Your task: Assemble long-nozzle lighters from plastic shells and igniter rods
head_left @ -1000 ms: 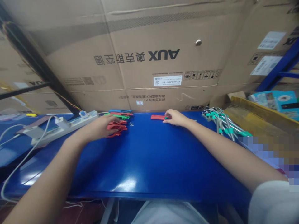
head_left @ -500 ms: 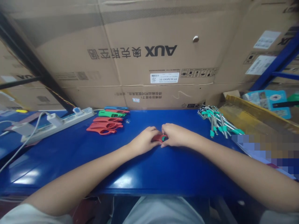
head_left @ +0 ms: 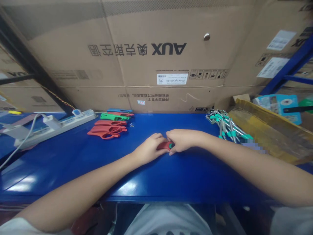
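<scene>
Head view, left hand (head_left: 148, 150): centre of frame, fingers curled around the left end of the red handle piece (head_left: 164, 146).
Head view, right hand (head_left: 182, 141): touching the left hand, fingers clenched on the piece's right end, where a green tip shows.
Red handle piece: held just above the blue table (head_left: 171, 176), mostly covered.
Surroundings: spare handles (head_left: 110, 126) upper left, beside a power strip (head_left: 61, 123); metal rods (head_left: 227, 126) right; cardboard box (head_left: 156, 65) behind.
</scene>
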The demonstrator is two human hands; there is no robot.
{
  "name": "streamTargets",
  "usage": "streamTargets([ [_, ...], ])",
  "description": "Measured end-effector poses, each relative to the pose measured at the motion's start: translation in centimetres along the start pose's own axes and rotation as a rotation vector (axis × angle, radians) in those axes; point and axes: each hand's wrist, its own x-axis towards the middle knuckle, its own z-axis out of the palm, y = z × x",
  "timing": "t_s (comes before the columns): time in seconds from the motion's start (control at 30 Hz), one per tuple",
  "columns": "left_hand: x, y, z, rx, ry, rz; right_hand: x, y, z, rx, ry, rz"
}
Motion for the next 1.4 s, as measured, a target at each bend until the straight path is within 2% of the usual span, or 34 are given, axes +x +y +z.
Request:
streamTargets([
  [0.1, 0.0, -0.1, 0.1, -0.045, 0.023, -0.002, -0.5, 1.1, 0.7, 0.094, 0.045, -0.076],
  [0.3, -0.1, -0.2, 0.2, -0.044, 0.042, 0.016, -2.1, 0.9, 3.4, 0.243, 0.255, -0.039],
  [0.4, -0.2, -0.2, 0.2, -0.04, 0.044, 0.026, -2.5, 1.4, 4.0, 0.337, 0.319, -0.053],
  [0.63, -0.2, -0.4, 0.1, -0.147, 0.102, -0.043, -2.9, 5.1, 3.0, 0.386, 0.322, -0.077],
  [0.73, 0.0, -0.7, 0.0, -0.231, 0.15, -0.084, -2.8, 6.1, 3.0, 0.562, 0.354, -0.113],
  [0.87, 0.2, -1.2, 0.1, -0.35, 0.221, -0.138, -2.3, 6.6, 3.3, 0.779, 0.319, -0.123],
  [1.0, 0.3, -1.4, 0.5, -0.485, 0.289, -0.206, -1.9, 6.6, 3.6, 0.721, 0.437, -0.181],
  [1.1, 0.3, -1.2, 0.5, -0.621, 0.319, -0.235, -1.9, 6.3, 3.6, 0.651, 0.457, -0.176],
  [1.23, 0.4, -0.5, 0.0, -0.705, 0.406, -0.159, -2.1, 5.7, 3.5, 0.676, 0.437, -0.159],
  [1.4, 0.2, 0.1, -0.5, -0.744, 0.402, -0.143, -2.2, 5.1, 3.3, 0.577, 0.539, -0.205],
])
